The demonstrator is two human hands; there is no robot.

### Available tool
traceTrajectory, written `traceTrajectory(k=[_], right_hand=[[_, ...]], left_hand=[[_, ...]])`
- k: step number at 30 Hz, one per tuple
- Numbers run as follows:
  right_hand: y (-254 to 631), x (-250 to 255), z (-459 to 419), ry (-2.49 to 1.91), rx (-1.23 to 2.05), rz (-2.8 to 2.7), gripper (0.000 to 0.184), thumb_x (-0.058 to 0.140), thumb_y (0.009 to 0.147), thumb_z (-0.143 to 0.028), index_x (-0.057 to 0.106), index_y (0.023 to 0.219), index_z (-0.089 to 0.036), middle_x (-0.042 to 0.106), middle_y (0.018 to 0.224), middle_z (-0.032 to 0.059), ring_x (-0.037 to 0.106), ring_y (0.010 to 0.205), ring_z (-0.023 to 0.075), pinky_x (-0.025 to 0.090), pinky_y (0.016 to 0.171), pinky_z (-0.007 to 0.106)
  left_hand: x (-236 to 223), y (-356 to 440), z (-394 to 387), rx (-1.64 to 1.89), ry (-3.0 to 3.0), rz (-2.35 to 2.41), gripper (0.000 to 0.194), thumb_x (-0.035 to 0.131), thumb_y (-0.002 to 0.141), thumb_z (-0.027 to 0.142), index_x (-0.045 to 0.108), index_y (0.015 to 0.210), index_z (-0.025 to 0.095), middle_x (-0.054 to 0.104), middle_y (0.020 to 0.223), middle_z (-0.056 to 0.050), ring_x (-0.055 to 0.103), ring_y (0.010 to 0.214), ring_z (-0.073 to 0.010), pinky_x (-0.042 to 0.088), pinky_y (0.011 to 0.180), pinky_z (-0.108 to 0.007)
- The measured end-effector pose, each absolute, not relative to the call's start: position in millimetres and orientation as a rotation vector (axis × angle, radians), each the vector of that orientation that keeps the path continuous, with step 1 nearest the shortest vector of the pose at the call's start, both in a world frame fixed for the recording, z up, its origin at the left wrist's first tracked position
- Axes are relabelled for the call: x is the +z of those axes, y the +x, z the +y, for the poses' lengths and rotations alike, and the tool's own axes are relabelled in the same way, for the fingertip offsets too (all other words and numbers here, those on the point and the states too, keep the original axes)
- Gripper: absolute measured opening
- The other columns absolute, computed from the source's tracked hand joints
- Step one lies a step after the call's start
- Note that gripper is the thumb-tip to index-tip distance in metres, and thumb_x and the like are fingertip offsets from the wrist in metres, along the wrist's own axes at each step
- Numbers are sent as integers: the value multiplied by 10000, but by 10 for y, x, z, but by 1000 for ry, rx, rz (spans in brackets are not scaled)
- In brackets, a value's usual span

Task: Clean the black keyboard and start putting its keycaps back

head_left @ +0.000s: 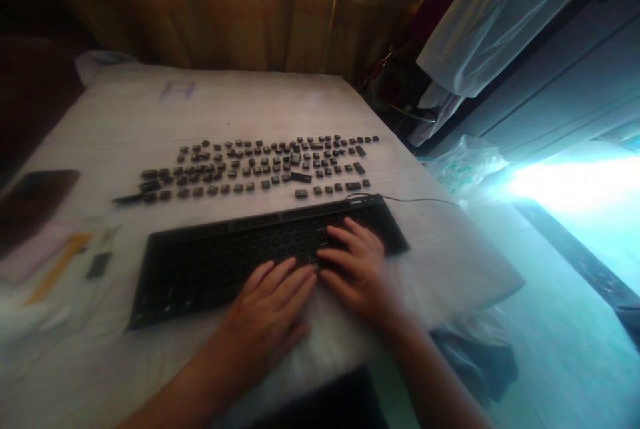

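Observation:
A black keyboard (200,259) lies at a slant on the white-covered table, its key wells apparently bare of caps. My left hand (270,309) lies along its front edge, fingers stretched out and side by side, fingertips at the lower middle. Over the right part of the keyboard, my right hand (363,272) rests with its fingers spread and slightly bent. The fingertips of the two hands nearly meet. Behind the keyboard, loose black keycaps (301,177) are laid out in several rows. A thin cable (415,200) leaves the keyboard's back edge and runs right.
At the left are a dark flat object (40,196), a blurred pink item (37,252), an orange strip (59,269) and a small dark piece (99,266). A curtain (225,9) hangs behind the table (280,102). Beyond its right edge sits a clear plastic bag (467,162).

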State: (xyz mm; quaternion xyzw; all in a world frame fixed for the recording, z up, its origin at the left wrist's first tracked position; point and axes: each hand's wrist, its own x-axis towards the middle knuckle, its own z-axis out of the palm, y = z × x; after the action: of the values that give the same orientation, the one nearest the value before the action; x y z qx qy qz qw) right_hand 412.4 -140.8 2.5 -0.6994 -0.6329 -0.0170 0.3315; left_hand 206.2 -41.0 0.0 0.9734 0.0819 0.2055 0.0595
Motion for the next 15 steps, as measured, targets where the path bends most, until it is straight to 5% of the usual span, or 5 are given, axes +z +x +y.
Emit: traceTrajectory(k=[4, 15], right_hand=[[4134, 11, -1425, -1777, -64, -1663, 116, 682, 887, -225, 772, 862, -292, 705, 1264, 54, 516, 1338, 305, 360, 1097, 565], [4074, 81, -1462, -1787, -218, -1744, 165, 652, 879, -192, 770, 878, -308, 730, 1229, 14, 538, 1316, 276, 275, 1152, 547]], left_hand=[[-28, 2051, -415, 608, 2947, 253, 426, 441, 1032, 356, 529, 1410, 183, 641, 1386, -39, 544, 1298, -252, 345, 1121, -428], [-29, 2050, -418, 640, 2942, 229, 414, 414, 1044, 328, 523, 1411, 171, 623, 1410, -31, 534, 1318, -224, 324, 1134, -403]])
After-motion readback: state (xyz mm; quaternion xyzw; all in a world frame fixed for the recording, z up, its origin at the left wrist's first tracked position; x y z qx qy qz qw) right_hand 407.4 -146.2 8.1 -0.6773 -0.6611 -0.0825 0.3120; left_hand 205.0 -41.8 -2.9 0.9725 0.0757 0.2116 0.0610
